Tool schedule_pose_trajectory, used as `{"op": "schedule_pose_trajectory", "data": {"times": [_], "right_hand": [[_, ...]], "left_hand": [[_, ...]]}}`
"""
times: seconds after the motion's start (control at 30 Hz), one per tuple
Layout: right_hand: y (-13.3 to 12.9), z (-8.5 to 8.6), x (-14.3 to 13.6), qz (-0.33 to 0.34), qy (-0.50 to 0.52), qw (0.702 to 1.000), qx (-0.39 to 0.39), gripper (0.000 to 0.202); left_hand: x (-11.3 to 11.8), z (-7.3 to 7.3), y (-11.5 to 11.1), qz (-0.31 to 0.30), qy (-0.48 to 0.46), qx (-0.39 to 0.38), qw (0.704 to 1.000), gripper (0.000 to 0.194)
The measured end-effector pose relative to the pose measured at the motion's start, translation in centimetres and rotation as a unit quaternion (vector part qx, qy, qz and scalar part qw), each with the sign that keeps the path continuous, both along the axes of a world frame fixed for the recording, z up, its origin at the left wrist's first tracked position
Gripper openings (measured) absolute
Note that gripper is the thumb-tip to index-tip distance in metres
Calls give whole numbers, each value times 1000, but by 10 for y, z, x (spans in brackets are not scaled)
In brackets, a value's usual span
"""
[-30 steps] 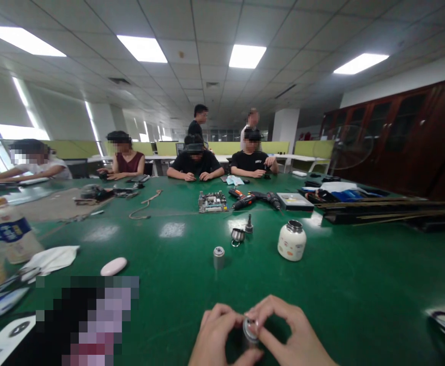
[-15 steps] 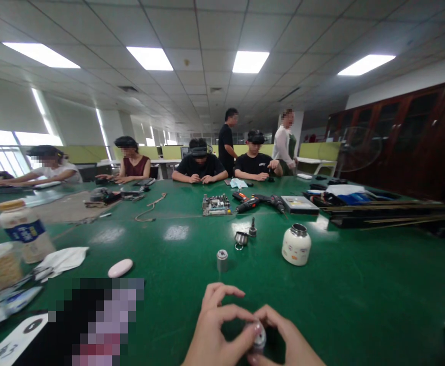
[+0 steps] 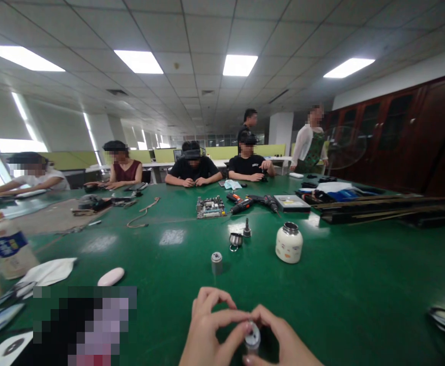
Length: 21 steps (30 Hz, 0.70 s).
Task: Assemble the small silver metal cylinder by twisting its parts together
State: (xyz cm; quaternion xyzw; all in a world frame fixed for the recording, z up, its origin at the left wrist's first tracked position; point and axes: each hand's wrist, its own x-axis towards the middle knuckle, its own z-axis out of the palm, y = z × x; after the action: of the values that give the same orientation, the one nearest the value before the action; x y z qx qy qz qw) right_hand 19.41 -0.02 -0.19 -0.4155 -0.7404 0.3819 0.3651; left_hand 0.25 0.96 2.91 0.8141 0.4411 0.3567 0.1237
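Observation:
A small silver metal cylinder [image 3: 252, 339] with dark holes in its round top stands between my hands, low in the view. My left hand [image 3: 212, 330] pinches its upper edge between thumb and index finger, the other fingers lifted and curved. From the other side, my right hand [image 3: 283, 338] grips it with thumb and index finger. Part of the cylinder's side is hidden by my fingers. Beyond my hands a second metal cylinder [image 3: 216, 264] stands upright on the green table [image 3: 161, 295]. Behind it are a small steel cup-like part with a ring [image 3: 236, 241] and a dark stemmed part [image 3: 247, 229].
A cream flask body [image 3: 289, 244] stands to the right. Farther back lie a circuit board [image 3: 210, 207], power drills [image 3: 241, 204] and a flat metal box [image 3: 291, 203]. At left are a pink oval case [image 3: 111, 276], a bottle [image 3: 6, 246] and a white cloth [image 3: 49, 272]. Several people sit opposite.
The view has turned slightly right, so the table items sit farther left. Both hands keep hold of the cylinder, its top now showing more. Two people in the background have walked right.

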Motion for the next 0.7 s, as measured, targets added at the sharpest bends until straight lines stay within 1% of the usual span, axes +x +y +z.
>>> {"op": "schedule_pose_trajectory", "data": {"times": [0.07, 0.13, 0.2, 0.3, 0.37, 0.43, 0.47, 0.5, 0.53, 0.57, 0.6, 0.63, 0.7], "right_hand": [[0, 0, 0, 1, 0, 1000, 1, 27], [0, -1, 0, 4, -2, 1000, -8, 26], [2, -3, 0, 8, -4, 1000, -14, 26], [5, -9, 0, 16, 0, 1000, -18, 28], [7, -11, 0, 17, 4, 1000, -20, 28], [7, -10, 1, 18, 13, 1000, -17, 28], [6, -8, 2, 23, 25, 999, -11, 31], [5, -7, 4, 32, 41, 999, -2, 35], [3, -5, 6, 40, 60, 997, 10, 42], [1, -3, 9, 47, 80, 995, 26, 48], [-1, -1, 12, 52, 99, 993, 45, 52], [-2, 1, 14, 55, 111, 990, 63, 52], [-3, 4, 19, 63, 109, 987, 104, 46]], "left_hand": [[4, 1, -7, -15, -1, -10, 1000, 16], [5, 1, -9, -16, -8, -8, 1000, 15], [4, -1, -9, -19, -9, 5, 1000, 15], [1, -3, -5, -27, 24, 24, 999, 14], [-1, -8, -3, -35, 50, 31, 998, 13], [-2, -17, -2, -36, 53, 46, 997, 14], [-2, -22, -2, -25, 43, 54, 997, 20], [-1, -28, -2, -9, 27, 59, 998, 36], [0, -34, -3, 20, 8, 52, 998, 59], [2, -39, -4, 41, -6, 39, 998, 73], [3, -43, -6, 49, -13, 24, 998, 81], [5, -46, -7, 51, -13, 10, 999, 81], [9, -46, -8, 35, 4, -4, 999, 61]]}}
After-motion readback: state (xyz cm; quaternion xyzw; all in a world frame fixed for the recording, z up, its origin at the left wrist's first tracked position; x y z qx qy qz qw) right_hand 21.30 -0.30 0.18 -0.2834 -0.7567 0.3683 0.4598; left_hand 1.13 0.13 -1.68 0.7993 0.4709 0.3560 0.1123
